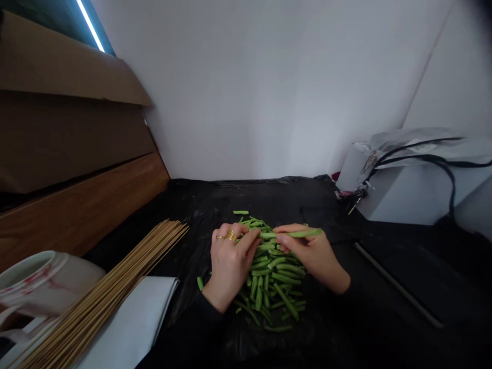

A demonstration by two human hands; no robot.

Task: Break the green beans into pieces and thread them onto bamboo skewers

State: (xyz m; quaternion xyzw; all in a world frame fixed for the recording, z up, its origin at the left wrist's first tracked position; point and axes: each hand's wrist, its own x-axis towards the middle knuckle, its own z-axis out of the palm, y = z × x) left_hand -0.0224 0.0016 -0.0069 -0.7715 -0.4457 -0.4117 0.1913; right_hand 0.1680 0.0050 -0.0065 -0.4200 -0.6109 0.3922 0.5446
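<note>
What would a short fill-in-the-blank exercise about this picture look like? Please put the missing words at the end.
1. The left hand and right hand hold a bean whose colour is ____.
2. The gold rings are worn on the ____ hand.
3. The covering beneath the bean pieces is ____ in colour.
4. The cables are on the picture's ____ side.

Missing words: green; left; black; right.
</note>
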